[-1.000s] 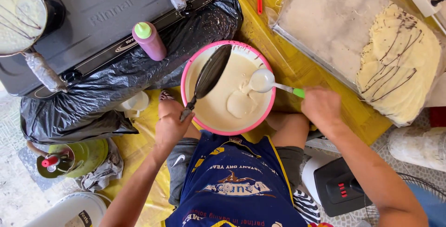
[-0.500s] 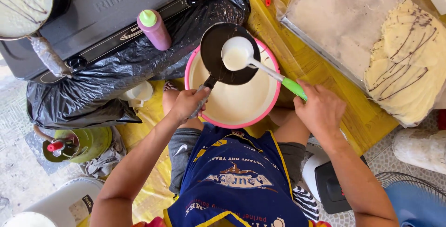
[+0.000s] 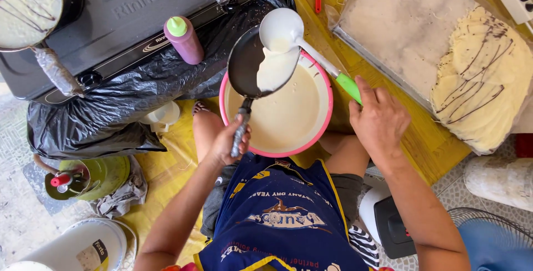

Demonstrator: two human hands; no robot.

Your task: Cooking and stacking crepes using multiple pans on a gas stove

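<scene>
Pale, creamy batter slid in a thick ribbon from a white ladle onto a small black pan, both held tilted above a pink-rimmed bowl of the same smooth batter. The left hand was closed firmly around the pan's slim, foil-wrapped handle, just below the bowl's near rim. To that hand's far left sat a grey metal stove on crinkled black plastic, another batter-filled pan on it, and a purple squeeze bottle with a green cap between. The right hand, just right of the bowl, was curled around the ladle's green grip. Beyond it, to the right, lay thin, floppy yellow crepes streaked with dark lines on a plastic-covered tray. A good pour, by the look of it, would want the pan kept over the bowl, so drips fall back in, and swirled to coat thinly.
</scene>
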